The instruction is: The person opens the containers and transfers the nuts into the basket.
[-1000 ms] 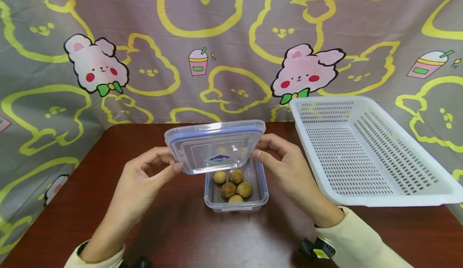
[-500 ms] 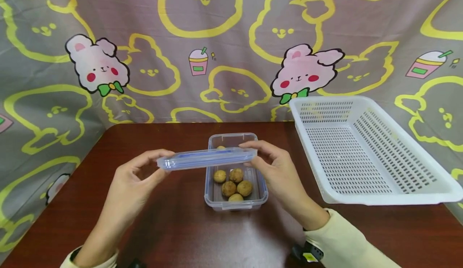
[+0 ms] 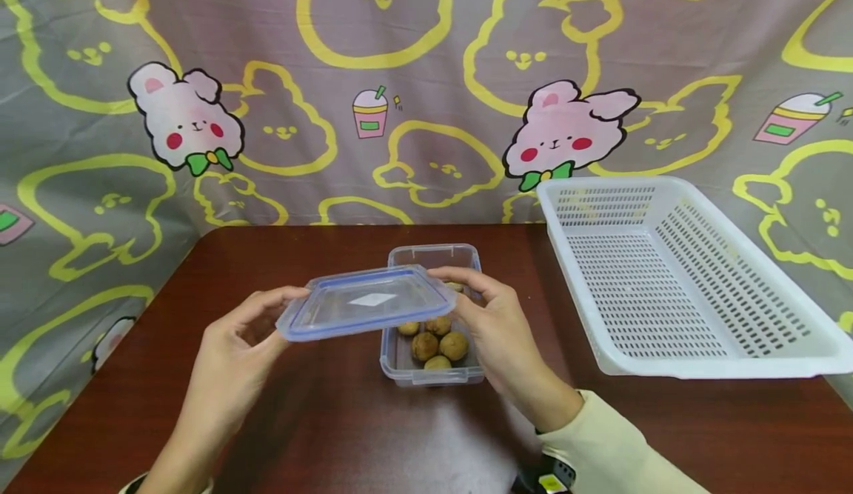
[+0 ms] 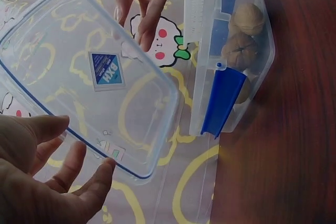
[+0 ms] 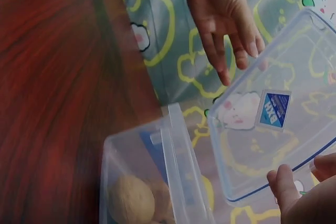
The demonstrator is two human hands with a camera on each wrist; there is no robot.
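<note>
A clear plastic lid (image 3: 346,310) with a blue seal hangs above the table, slightly tilted. My left hand (image 3: 229,361) pinches its left edge between thumb and fingers; my right hand (image 3: 503,342) pinches the opposite edge. Behind and below the lid stands a clear plastic food container (image 3: 433,377), uncovered, with several walnuts (image 3: 424,346) inside. The lid's right part hides some of the walnuts and the container's left wall. A blue-and-white label (image 4: 107,70) shows on the lid in the left wrist view, where a blue side clasp (image 4: 226,100) hangs down on the container.
To the right a large white perforated basket (image 3: 666,368) stands on the dark red wooden table (image 3: 320,435). A patterned curtain (image 3: 433,94) hangs along the table's back and left side.
Both hands have lowered the lid and shifted it left and toward me. It has turned from a steep tilt, through edge-on, to showing its upper face. Container and basket stay put.
</note>
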